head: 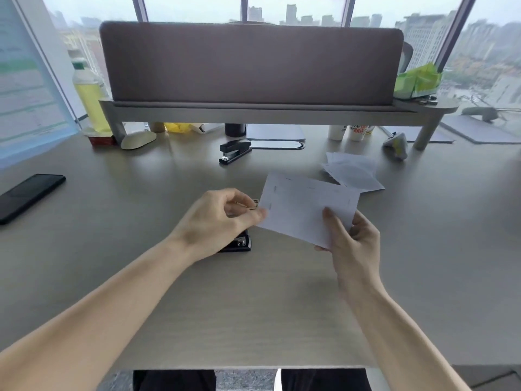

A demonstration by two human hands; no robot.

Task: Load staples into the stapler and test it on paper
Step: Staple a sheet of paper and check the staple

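Note:
A small black stapler (239,244) lies on the grey desk (225,306), mostly hidden under my left hand (217,221). Its metal front end (255,203) pokes out between my curled fingers. My left hand is closed over the stapler's top. My right hand (352,244) pinches the lower right corner of a white sheet of paper (304,204) and holds it tilted above the desk. The sheet's left edge meets the stapler's front end and my left thumb. I cannot tell whether the paper is inside the stapler's mouth.
A second, larger black stapler (235,150) sits farther back, near a loose pile of papers (352,172) at the right. A black phone (28,196) lies at the left. A shelf with a grey screen (251,63), a bottle (90,100) and cups (346,132) line the back.

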